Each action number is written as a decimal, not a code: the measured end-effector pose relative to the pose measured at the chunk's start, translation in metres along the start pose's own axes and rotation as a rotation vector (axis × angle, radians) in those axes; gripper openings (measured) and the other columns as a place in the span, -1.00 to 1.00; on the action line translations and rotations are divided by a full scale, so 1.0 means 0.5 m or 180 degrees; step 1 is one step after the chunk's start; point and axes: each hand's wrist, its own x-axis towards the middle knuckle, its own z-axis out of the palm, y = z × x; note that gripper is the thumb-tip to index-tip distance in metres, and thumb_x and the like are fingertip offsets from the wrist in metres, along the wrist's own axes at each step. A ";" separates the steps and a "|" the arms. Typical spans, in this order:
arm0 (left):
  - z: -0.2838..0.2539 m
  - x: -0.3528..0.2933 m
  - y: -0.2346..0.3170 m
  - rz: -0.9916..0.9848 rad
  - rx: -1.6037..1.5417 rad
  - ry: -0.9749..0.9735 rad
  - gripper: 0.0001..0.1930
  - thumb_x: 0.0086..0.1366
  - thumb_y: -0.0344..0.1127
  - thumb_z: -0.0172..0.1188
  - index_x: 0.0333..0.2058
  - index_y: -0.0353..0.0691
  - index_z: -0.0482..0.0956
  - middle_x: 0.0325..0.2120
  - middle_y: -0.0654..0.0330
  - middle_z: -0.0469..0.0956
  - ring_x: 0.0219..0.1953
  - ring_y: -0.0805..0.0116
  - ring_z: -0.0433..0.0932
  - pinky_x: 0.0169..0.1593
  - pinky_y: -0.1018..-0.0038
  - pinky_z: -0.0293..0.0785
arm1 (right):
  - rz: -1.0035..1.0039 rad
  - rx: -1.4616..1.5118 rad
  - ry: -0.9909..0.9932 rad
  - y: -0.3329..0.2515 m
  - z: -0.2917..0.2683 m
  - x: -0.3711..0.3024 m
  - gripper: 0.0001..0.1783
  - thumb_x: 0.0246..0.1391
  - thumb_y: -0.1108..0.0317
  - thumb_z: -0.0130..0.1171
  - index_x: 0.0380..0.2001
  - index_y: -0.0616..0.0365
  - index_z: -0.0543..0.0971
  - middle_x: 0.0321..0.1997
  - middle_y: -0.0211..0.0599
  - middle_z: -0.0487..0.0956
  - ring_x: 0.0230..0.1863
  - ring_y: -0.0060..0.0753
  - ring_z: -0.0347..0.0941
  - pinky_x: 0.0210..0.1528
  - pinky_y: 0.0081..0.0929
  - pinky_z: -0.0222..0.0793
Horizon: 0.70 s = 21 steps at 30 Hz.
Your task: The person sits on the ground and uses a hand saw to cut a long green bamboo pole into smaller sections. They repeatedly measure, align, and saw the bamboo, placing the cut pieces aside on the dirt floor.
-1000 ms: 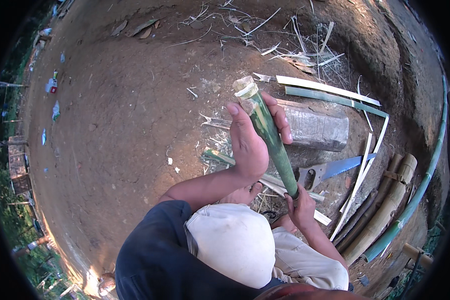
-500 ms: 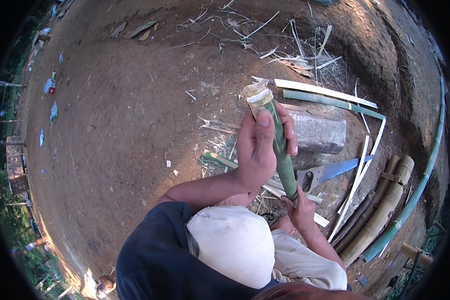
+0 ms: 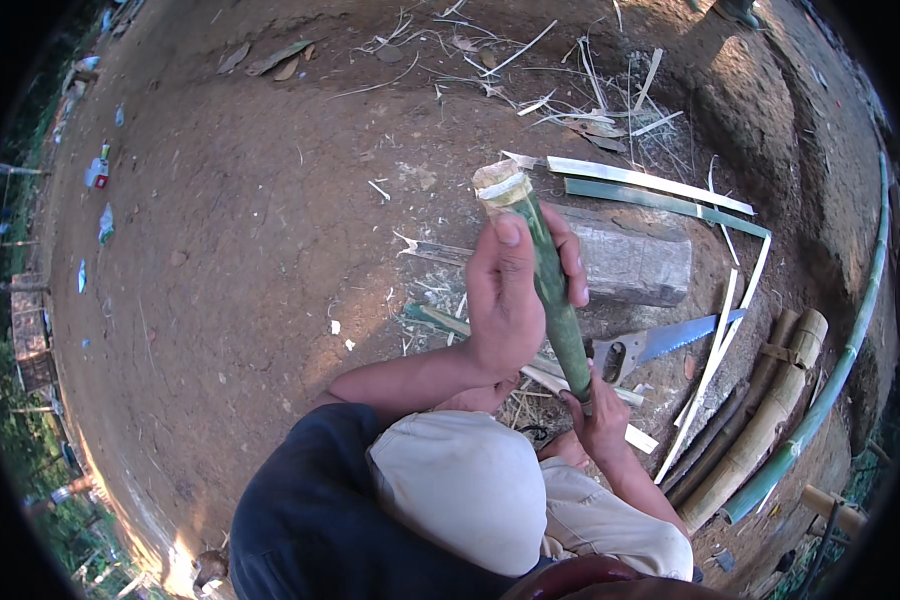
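Note:
A green bamboo section (image 3: pixel 553 290) is held up between my two hands, its thick end with a pale cut band pointing away from me. My left hand (image 3: pixel 507 290) wraps around its upper part, thumb along the near side and fingers over the right side. At the narrower lower end, my right hand (image 3: pixel 598 415) grips the bamboo; part of those fingers is hidden. A handsaw (image 3: pixel 660 343) with a blue blade lies on the ground just right of the bamboo. Behind my left fingers sits a squared wooden block (image 3: pixel 635 258).
Split bamboo strips (image 3: pixel 660 190) lie beyond the block, and more pale strips (image 3: pixel 715 350) rest at the right. Thick bamboo poles (image 3: pixel 770 420) and a long green pole (image 3: pixel 830 400) flank my right side. Shavings (image 3: pixel 590 110) litter the dirt ahead. A person's foot (image 3: pixel 738 12) shows at the top.
My left hand and the bamboo's upper end have shifted slightly left. The right hand stays nearly in place. More of a person's foot has come into view at the top right.

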 end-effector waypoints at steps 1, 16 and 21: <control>0.000 0.000 0.001 -0.0041 -0.0002 0.0004 -0.36 0.49 0.32 -0.35 -0.14 -0.24 0.32 -0.49 0.11 0.44 -0.55 0.29 0.52 -0.42 0.40 0.47 | -0.0017 -0.0013 0.0020 0.001 -0.001 0.000 -0.20 0.00 0.28 0.45 0.27 0.31 0.37 -0.24 -0.10 0.64 -0.32 -0.16 0.62 -0.33 -0.32 0.55; -0.025 0.049 0.012 -0.0115 -0.0269 0.0588 -0.40 0.43 0.38 -0.19 -0.19 -0.14 0.30 -0.51 0.23 0.32 -0.59 0.43 0.35 -0.44 0.43 0.35 | 0.0316 0.0372 0.0247 -0.013 0.001 0.040 -0.28 0.01 0.33 0.44 0.25 0.27 0.42 -0.32 -0.11 0.61 -0.38 -0.12 0.55 -0.32 -0.27 0.47; -0.040 0.057 0.007 -0.0037 -0.0374 0.0573 -0.44 0.46 0.33 -0.16 -0.17 -0.15 0.30 -0.47 0.23 0.32 -0.56 0.44 0.34 -0.42 0.43 0.35 | 0.0452 0.0634 0.0111 -0.011 -0.008 0.049 -0.32 0.03 0.37 0.41 0.23 0.25 0.45 -0.25 -0.06 0.62 -0.31 -0.06 0.56 -0.25 -0.24 0.48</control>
